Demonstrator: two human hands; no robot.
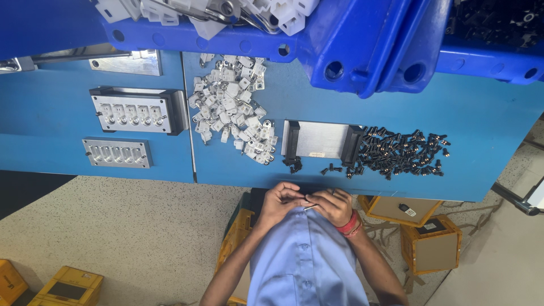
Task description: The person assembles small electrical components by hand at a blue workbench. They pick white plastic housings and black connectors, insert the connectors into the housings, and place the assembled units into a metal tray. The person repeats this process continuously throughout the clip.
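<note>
Silvery small metal pin pinched between both hands: left hand, right hand, fingertips together, just below the blue counter edge. Loose grip risks dropping it to the floor.

Both hands together at chest height, close to the torso, forearms angled inward from bent elbows. Left hand curled, fingertips pinched toward the centre; right hand likewise curled, fingertips meeting the left's, a red band around its wrist. Both are closed in a fine pinch around something small between them; can't tell which hand carries it.
</note>
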